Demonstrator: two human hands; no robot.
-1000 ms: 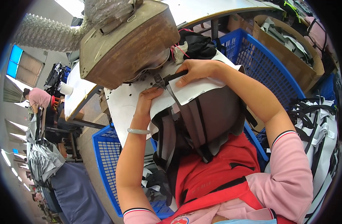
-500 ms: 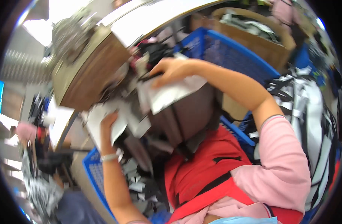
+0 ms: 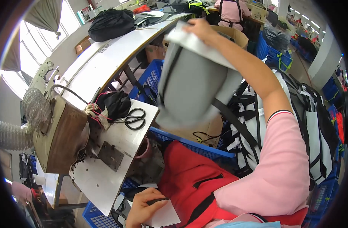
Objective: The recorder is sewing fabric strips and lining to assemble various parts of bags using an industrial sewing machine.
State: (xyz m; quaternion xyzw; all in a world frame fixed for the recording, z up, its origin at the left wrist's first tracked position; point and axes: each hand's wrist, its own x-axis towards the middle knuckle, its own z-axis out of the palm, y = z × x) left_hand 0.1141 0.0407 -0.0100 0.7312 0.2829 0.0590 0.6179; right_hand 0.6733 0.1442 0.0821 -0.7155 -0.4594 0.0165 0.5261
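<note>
My right hand (image 3: 201, 31) is raised at the far middle, fingers closed on the white top edge of a grey bag body (image 3: 195, 81). The bag hangs slightly blurred, a black strap (image 3: 236, 121) trailing from its lower right. Low in front of me, my left hand (image 3: 145, 205) is closed on a white fabric piece (image 3: 164, 214) with a dark edge under the thumb. A sewing machine (image 3: 60, 133) stands left of both hands on a small white table (image 3: 94, 190). Black-handled scissors (image 3: 134, 119) lie on that table beside a dark cloth bundle (image 3: 115, 104).
A blue basket (image 3: 189, 142) stands beneath the hanging bag; another (image 3: 96, 216) sits below the table's near edge. White and black bag pieces (image 3: 295, 125) are heaped at the right. A long white table (image 3: 109, 57) carries a black bag (image 3: 111, 24). A co-worker (image 3: 231, 13) is at the far side.
The grey bag has left the machine and moved up and right in my right hand. My left hand has come down toward my lap. The view has shifted, showing scissors on the table.
</note>
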